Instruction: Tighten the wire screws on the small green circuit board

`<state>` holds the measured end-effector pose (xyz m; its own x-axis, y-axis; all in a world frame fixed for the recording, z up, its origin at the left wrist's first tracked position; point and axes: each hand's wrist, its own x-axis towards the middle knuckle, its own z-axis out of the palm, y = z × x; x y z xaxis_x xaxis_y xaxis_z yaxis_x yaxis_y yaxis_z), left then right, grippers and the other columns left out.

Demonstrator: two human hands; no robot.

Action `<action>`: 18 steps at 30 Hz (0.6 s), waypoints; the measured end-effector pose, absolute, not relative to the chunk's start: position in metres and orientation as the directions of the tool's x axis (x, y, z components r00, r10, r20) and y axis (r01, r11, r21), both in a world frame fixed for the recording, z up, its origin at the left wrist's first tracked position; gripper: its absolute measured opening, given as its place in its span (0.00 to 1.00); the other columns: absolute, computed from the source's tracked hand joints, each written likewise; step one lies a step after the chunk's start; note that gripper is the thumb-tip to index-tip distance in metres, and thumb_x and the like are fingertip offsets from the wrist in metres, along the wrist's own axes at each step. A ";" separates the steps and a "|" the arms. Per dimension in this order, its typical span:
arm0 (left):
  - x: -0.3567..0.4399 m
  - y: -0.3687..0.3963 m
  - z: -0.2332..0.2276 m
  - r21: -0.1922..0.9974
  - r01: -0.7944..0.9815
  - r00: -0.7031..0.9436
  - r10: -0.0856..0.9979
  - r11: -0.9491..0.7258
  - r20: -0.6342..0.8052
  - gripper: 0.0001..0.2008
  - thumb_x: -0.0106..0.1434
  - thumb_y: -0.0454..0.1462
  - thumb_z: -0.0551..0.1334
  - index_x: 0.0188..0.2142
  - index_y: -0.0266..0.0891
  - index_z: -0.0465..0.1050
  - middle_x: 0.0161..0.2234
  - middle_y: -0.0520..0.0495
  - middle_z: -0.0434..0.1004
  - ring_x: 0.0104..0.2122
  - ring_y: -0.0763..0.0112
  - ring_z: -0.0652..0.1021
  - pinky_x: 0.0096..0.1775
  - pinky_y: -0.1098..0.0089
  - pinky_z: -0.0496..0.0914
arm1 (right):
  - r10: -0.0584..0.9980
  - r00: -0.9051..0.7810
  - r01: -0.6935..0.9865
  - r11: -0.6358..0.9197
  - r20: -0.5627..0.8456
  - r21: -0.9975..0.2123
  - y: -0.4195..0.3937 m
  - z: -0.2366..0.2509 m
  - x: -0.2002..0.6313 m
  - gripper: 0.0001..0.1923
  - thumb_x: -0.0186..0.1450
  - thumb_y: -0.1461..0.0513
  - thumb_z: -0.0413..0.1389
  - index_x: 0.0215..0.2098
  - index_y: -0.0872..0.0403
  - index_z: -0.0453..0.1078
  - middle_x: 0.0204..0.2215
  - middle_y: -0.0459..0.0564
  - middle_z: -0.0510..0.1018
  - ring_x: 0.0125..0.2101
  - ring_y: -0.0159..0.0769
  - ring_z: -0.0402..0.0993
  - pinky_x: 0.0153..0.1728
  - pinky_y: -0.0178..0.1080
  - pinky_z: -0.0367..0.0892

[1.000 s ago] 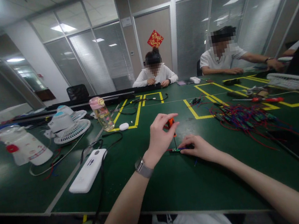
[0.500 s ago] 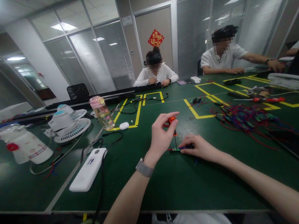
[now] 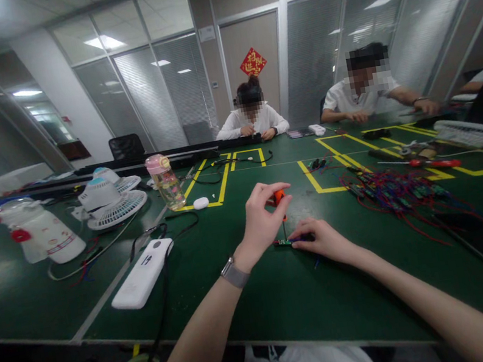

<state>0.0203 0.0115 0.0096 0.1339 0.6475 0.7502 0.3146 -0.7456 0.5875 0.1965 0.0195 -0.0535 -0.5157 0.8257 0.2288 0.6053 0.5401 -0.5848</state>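
My left hand (image 3: 262, 217), a watch on its wrist, grips the orange handle of a small screwdriver (image 3: 278, 198) held upright. Its thin shaft points down onto a small green circuit board (image 3: 284, 242) lying on the green table (image 3: 288, 296). My right hand (image 3: 323, 239) rests on the table and pins the right end of that board with its fingertips. Thin wires trail from under the right hand.
A pile of red and blue wired boards (image 3: 392, 193) lies to the right, a red-handled screwdriver (image 3: 433, 162) beyond it. To the left are a white power bank (image 3: 142, 274), small fans (image 3: 108, 202), a pink-capped bottle (image 3: 164, 183). Two people sit across the table.
My left fingers have shifted slightly on the screwdriver handle. The person at the far right has drawn an arm inward. My right hand and the board stay put.
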 end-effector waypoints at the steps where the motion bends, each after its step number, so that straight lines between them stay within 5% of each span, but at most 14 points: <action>1: 0.020 0.011 0.011 0.562 0.350 0.127 0.633 -0.749 0.764 0.09 0.63 0.35 0.62 0.43 0.41 0.75 0.36 0.49 0.71 0.36 0.72 0.73 0.38 0.72 0.71 | 0.827 -0.512 0.606 0.540 0.233 -0.584 0.019 -0.054 0.196 0.09 0.60 0.61 0.60 0.37 0.52 0.80 0.32 0.52 0.79 0.37 0.42 0.72 0.40 0.42 0.65; 10: 0.019 0.009 0.011 0.697 0.164 0.209 0.716 -0.698 0.667 0.17 0.68 0.32 0.52 0.53 0.43 0.70 0.45 0.45 0.74 0.44 0.67 0.75 0.44 0.69 0.70 | 0.827 -0.506 0.604 0.543 0.246 -0.583 0.020 -0.057 0.197 0.09 0.60 0.61 0.60 0.37 0.52 0.80 0.33 0.52 0.79 0.37 0.42 0.71 0.40 0.42 0.65; 18: 0.019 0.015 0.007 0.756 0.086 0.190 0.756 -0.649 0.627 0.17 0.66 0.33 0.57 0.54 0.42 0.70 0.45 0.44 0.75 0.40 0.68 0.77 0.41 0.70 0.73 | 0.827 -0.503 0.601 0.544 0.251 -0.586 0.018 -0.055 0.195 0.08 0.59 0.61 0.60 0.37 0.52 0.80 0.32 0.51 0.79 0.36 0.42 0.71 0.39 0.42 0.64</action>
<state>0.0186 0.0147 0.0072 0.1903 0.7556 0.6268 0.0862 -0.6488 0.7560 0.1954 0.0185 -0.0550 -0.5034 0.8268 0.2512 0.6005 0.5438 -0.5862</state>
